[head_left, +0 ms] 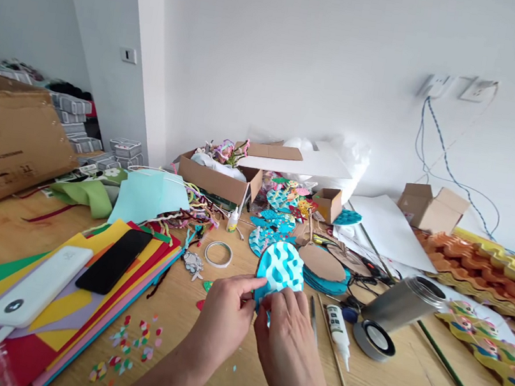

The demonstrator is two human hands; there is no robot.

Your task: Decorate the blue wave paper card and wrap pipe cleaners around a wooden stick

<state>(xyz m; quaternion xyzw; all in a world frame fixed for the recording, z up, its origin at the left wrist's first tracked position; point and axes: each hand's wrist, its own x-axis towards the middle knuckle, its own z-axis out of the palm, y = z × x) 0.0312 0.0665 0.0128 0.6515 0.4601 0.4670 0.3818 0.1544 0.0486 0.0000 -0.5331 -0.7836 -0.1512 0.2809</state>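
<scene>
Between my two hands a rounded blue paper disc (281,266) with a white wavy pattern is held up above the table. My left hand (231,305) pinches its left edge, thumb and forefinger on the rim. At the lower edge, the curled fingers of my right hand (284,319) press on the paper; its fingertips are partly hidden. Behind the disc lie more blue patterned paper pieces (277,222). A stack of brown cardboard ovals (323,264) sits to the right. A white glue bottle (337,334) lies beside my right hand, next to a thin wooden stick (334,359).
On the left, coloured paper sheets (67,332) carry a black phone (115,261) and a white power bank (38,286). Paper confetti (133,342) is scattered before them. A steel flask (403,302) lies on the right, its lid (374,339) beside it. Egg trays (482,272) stand behind.
</scene>
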